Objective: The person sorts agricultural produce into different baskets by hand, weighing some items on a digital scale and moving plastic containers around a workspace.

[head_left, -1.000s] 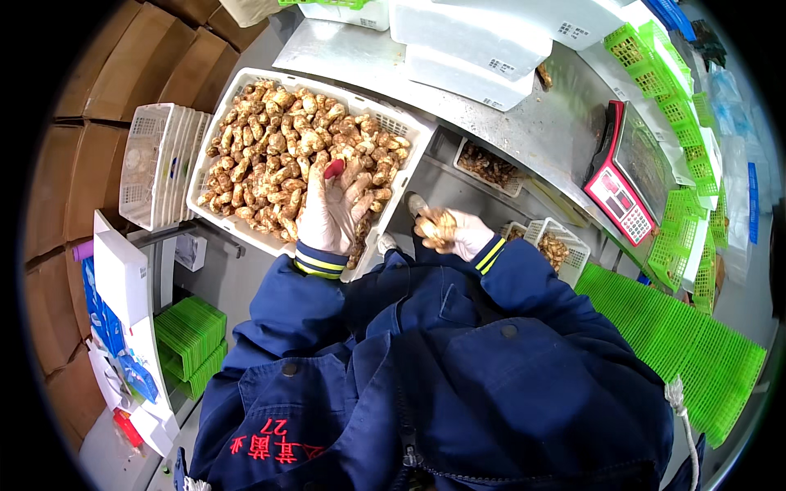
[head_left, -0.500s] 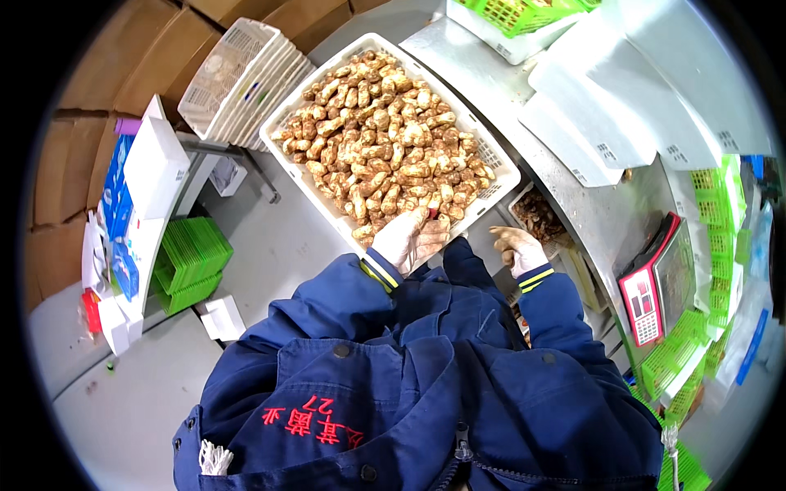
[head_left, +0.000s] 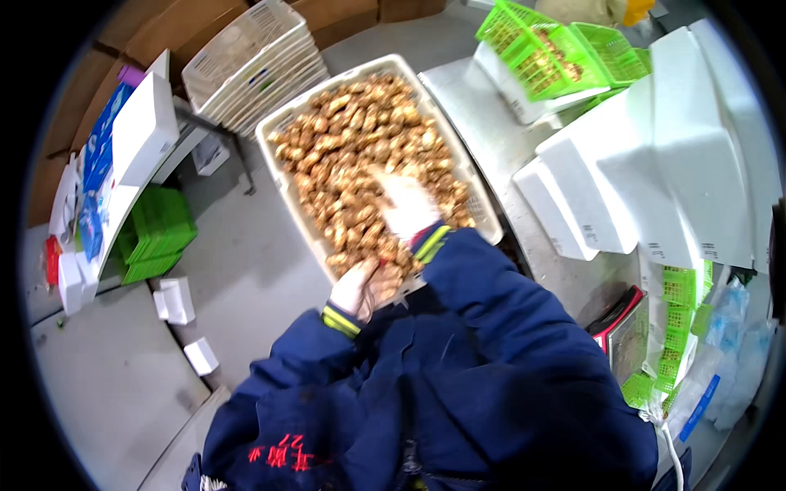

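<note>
showing one white crate (head_left: 486,214) | one left hand (head_left: 358,288), one right hand (head_left: 409,206) over it | grips: cannot tell

Mushrooms (head_left: 348,151) lie in a crate (head_left: 485,219), stacked crates (head_left: 250,69) left, table (head_left: 468,110) right

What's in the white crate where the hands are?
A heap of brown, knobbly mushrooms fills the crate. The left hand and right hand cover some. The top ones hide whatever lies underneath, and the crate's bottom.

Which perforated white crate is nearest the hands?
The crate full of brown pieces, left hand at its near end, right hand over it; the others form the stack at left.
</note>
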### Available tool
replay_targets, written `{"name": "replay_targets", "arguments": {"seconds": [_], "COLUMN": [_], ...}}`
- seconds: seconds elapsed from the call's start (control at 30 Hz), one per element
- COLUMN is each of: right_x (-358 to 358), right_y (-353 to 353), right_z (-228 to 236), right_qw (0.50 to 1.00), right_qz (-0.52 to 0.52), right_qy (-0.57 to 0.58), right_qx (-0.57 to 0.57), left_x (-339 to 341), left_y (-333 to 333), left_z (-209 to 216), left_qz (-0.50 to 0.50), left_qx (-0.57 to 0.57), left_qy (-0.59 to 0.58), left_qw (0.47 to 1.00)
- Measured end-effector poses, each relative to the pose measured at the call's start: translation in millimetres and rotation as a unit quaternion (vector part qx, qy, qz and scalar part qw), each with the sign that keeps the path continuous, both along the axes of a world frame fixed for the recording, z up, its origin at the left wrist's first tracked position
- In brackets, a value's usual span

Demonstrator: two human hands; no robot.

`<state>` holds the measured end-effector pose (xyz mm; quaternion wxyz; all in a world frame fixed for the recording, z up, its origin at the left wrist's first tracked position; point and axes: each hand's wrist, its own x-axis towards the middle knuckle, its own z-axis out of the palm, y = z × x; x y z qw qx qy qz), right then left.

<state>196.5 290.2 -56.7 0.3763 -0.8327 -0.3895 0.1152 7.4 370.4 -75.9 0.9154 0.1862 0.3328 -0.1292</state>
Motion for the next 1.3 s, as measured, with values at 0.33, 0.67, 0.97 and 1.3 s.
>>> {"name": "replay_targets", "arguments": {"seconds": [0.33,0.67,0.97,1.3], "right_x": [-0.1,-146.2,-388.5,-620.3], "right_y": [-22.4,-314.0,-562.0,-844.4], "right_z": [44.6,122.7,339.8,531.8], "right_qw": [0.989,0.879,0.464,-0.025], "right_qz": [-0.011,-0.449,-0.819,-0.881], "right_qy": [0.138,0.149,-0.082,-0.049], "right_qx": [-0.044,-0.065,-0.328,-0.47], "left_x": [40.1,99.9,80.5,19.4], "left_y": [3.5,-122.1,-271.9,-459.2], "left_z": [35.3,57.0,57.5,65.7], "left_qz": [0.071,-0.393,-0.548,-0.619], "left_qx": [0.076,0.11,0.158,0.047], "left_qy": [-0.016,-0.154,-0.186,-0.185], "left_qw": [0.994,0.9,0.8,0.762]}}
